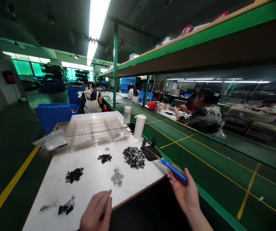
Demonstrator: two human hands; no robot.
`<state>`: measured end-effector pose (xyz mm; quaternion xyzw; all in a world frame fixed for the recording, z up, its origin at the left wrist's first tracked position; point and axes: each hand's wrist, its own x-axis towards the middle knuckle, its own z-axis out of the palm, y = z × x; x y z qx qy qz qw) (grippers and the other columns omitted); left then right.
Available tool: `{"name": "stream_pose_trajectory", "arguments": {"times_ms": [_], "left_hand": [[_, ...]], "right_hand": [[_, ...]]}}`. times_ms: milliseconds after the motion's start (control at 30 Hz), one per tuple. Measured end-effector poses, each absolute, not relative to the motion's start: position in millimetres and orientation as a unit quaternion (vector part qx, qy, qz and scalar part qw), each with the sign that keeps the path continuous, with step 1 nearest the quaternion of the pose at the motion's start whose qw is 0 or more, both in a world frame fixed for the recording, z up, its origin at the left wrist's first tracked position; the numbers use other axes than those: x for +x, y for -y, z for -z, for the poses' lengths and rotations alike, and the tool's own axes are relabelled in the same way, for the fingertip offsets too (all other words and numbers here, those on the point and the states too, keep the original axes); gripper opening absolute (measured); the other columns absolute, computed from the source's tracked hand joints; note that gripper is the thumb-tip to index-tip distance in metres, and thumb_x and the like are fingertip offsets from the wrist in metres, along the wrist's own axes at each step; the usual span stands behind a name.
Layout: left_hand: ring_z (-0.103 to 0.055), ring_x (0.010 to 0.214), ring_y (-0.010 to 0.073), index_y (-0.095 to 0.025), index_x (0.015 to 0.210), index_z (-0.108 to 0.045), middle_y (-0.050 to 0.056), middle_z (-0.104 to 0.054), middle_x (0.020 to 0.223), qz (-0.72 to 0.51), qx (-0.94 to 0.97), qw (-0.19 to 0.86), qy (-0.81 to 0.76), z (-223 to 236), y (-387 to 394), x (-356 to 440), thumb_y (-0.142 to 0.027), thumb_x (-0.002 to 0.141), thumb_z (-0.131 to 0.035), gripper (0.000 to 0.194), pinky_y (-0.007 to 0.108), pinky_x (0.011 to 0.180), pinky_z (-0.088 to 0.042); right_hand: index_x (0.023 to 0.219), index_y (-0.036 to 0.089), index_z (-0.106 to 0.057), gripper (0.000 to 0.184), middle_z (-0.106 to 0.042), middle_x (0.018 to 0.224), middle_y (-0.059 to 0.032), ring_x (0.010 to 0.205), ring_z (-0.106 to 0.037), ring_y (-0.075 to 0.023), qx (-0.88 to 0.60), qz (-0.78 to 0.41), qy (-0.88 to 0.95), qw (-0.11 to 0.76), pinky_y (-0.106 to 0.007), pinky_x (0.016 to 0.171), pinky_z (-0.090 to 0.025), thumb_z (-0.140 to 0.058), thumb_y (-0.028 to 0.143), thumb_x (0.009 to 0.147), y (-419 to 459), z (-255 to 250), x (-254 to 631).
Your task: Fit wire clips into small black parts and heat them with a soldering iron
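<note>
My right hand [185, 189] holds a blue-handled tool with a thin metal shaft [175, 170] at the table's right edge, thumb raised along it. Its shaft points left over a small black stand [150, 152]. Fingers curled, my left hand [97, 210] is at the front edge of the white table [90, 175]; whether anything is pinched there is hidden. Beyond that hand lies a pile of tiny clear or silvery parts [117, 177]. Farther back are a heap of shiny black parts [133, 157] and two smaller black piles [104, 158] [74, 175]. More black pieces [67, 205] lie front left.
A clear compartment case [93, 130] and plastic bag [53, 141] sit at the table's back. Two white bottles [140, 126] [127, 115] stand beside them. A green conveyor-like surface [215, 166] runs along the right under a shelf [167, 51]. Several people work nearby.
</note>
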<state>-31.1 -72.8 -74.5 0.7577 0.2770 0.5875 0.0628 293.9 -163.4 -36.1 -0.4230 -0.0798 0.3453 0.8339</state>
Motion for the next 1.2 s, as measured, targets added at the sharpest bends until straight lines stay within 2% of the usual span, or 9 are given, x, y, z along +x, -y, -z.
{"name": "stream_pose_trajectory", "arguments": {"times_ms": [100,267,433,500,567,667,800,1000,1200], "left_hand": [[-0.079,0.083,0.0201,-0.021,0.106,-0.074,0.007,-0.079,0.093,-0.574,0.767,0.008,-0.285,62.5,75.8,-28.7,-0.013,0.101,-0.060,0.017,0.026,0.075,-0.064],[-0.078,0.077,0.0184,-0.020,0.098,-0.072,0.004,-0.079,0.086,-0.559,0.768,-0.025,-0.312,64.5,80.4,-24.8,-0.014,0.104,-0.056,0.018,0.025,0.072,-0.062],[-0.076,0.073,0.0181,-0.020,0.094,-0.071,0.004,-0.077,0.082,-0.559,0.766,-0.044,-0.314,66.7,81.1,-22.4,-0.015,0.104,-0.056,0.018,0.025,0.068,-0.059],[-0.077,0.074,0.0183,-0.020,0.095,-0.071,0.004,-0.077,0.083,-0.557,0.769,-0.042,-0.311,65.7,81.6,-22.5,-0.015,0.104,-0.056,0.018,0.025,0.069,-0.060],[-0.077,0.076,0.0186,-0.020,0.096,-0.071,0.005,-0.077,0.084,-0.552,0.773,-0.039,-0.310,66.1,81.4,-22.6,-0.014,0.104,-0.056,0.017,0.026,0.071,-0.061],[-0.077,0.077,0.0192,-0.021,0.098,-0.071,0.005,-0.078,0.085,-0.557,0.767,-0.035,-0.317,70.4,79.9,-21.7,-0.014,0.103,-0.057,0.017,0.026,0.073,-0.062],[-0.078,0.079,0.0202,-0.021,0.100,-0.071,0.006,-0.078,0.086,-0.557,0.762,-0.017,-0.330,78.2,78.2,-19.6,-0.012,0.101,-0.060,0.015,0.027,0.076,-0.064],[-0.079,0.083,0.0213,-0.020,0.105,-0.071,0.007,-0.079,0.091,-0.544,0.770,0.002,-0.334,83.5,79.2,-19.5,-0.004,0.095,-0.065,0.020,0.029,0.078,-0.065],[-0.078,0.086,0.0214,-0.019,0.109,-0.071,0.008,-0.079,0.093,-0.531,0.779,0.025,-0.333,78.8,79.8,-20.7,0.000,0.094,-0.065,0.024,0.030,0.080,-0.065]], "right_hand": [[0.115,0.010,-0.069,0.040,-0.078,0.100,-0.0156,0.074,-0.075,-0.0193,-0.399,-0.360,0.066,0.841,-0.021,0.054,-0.059,-0.067,0.037,0.087,153.4,42.3,285.3],[0.123,0.015,-0.065,0.037,-0.079,0.102,-0.0097,0.075,-0.076,-0.0168,-0.384,-0.382,0.051,0.839,-0.017,0.055,-0.061,-0.067,0.026,0.087,137.6,43.2,291.1],[0.131,0.016,-0.060,0.038,-0.077,0.109,-0.0131,0.076,-0.078,-0.0179,-0.391,-0.439,0.037,0.808,-0.017,0.053,-0.062,-0.060,0.040,0.102,123.0,41.9,302.3],[0.128,0.014,-0.062,0.040,-0.077,0.104,-0.0146,0.069,-0.076,-0.0173,-0.400,-0.463,0.016,0.791,-0.018,0.049,-0.060,-0.053,0.047,0.106,124.2,39.9,303.8],[0.120,0.012,-0.064,0.044,-0.075,0.089,-0.0124,0.055,-0.071,-0.0146,-0.411,-0.481,-0.011,0.774,-0.017,0.042,-0.056,-0.047,0.051,0.109,128.0,36.5,303.4],[0.100,0.013,-0.063,0.049,-0.063,0.063,-0.0022,0.037,-0.056,-0.0093,-0.423,-0.497,-0.051,0.756,-0.013,0.030,-0.041,-0.042,0.056,0.110,132.5,30.8,298.7],[0.088,0.017,-0.055,0.045,-0.047,0.053,0.0083,0.030,-0.040,-0.0019,-0.409,-0.512,-0.096,0.750,-0.006,0.026,-0.025,-0.041,0.052,0.112,133.2,28.6,291.0],[0.111,0.015,-0.060,0.028,-0.058,0.069,0.0050,0.037,-0.044,0.0002,-0.358,-0.552,-0.131,0.742,-0.004,0.032,-0.035,-0.056,0.042,0.109,131.8,33.6,296.4],[0.125,0.014,-0.062,0.042,-0.063,0.076,0.0005,0.038,-0.044,0.0016,-0.336,-0.563,-0.165,0.737,-0.002,0.032,-0.033,-0.037,0.046,0.114,120.5,25.6,289.2]]}}
